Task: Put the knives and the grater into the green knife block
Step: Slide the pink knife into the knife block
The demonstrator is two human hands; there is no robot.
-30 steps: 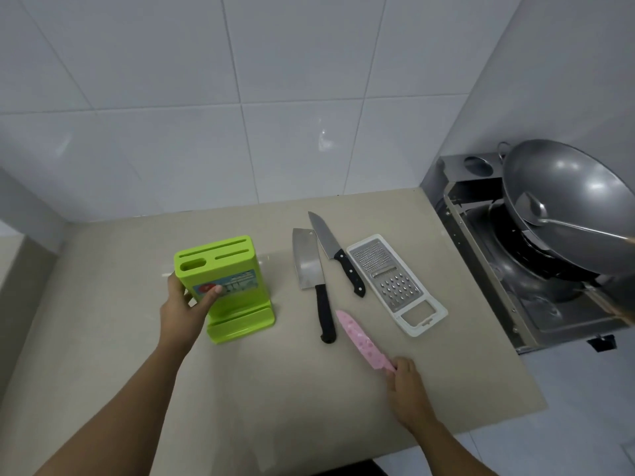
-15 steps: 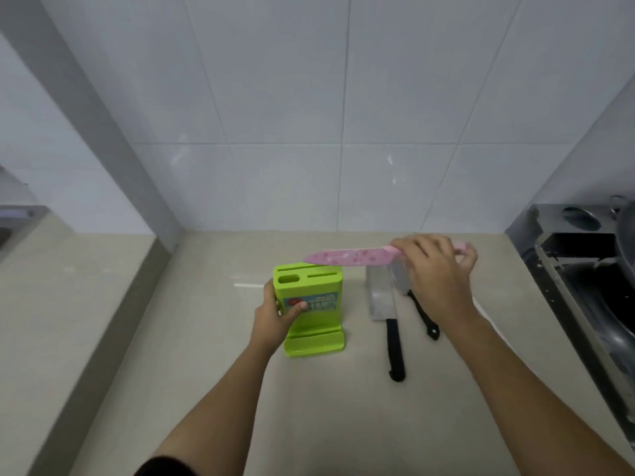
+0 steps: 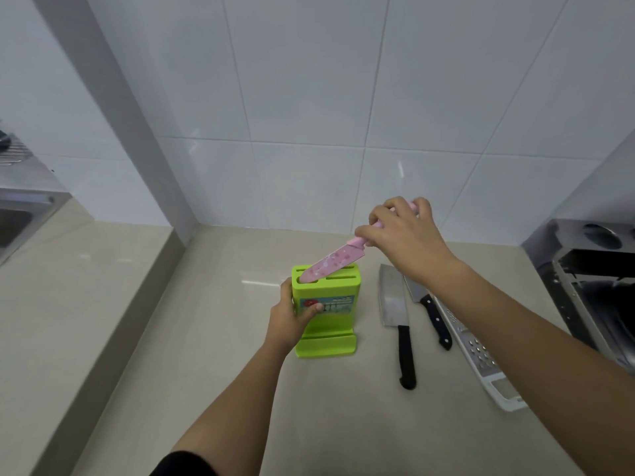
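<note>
The green knife block (image 3: 338,304) stands upright on the beige counter. My left hand (image 3: 290,316) grips its left side. My right hand (image 3: 402,231) holds the pink knife (image 3: 331,264) by the handle, blade slanting down to the left, its tip at the block's left top opening. To the right of the block, a cleaver (image 3: 395,314) and a black-handled chef's knife (image 3: 429,312) lie flat on the counter. Beyond them lies the white-framed grater (image 3: 481,359), partly hidden by my right forearm.
A stove (image 3: 598,280) sits at the right edge of the counter (image 3: 206,338). A steel sink (image 3: 17,218) is at the far left on a lower, stepped counter. Tiled walls close the back, with a corner left of the block.
My right hand tilted the pink knife from level above the block to point-down, bringing its tip to the block's top opening. My left hand kept its hold on the block.
</note>
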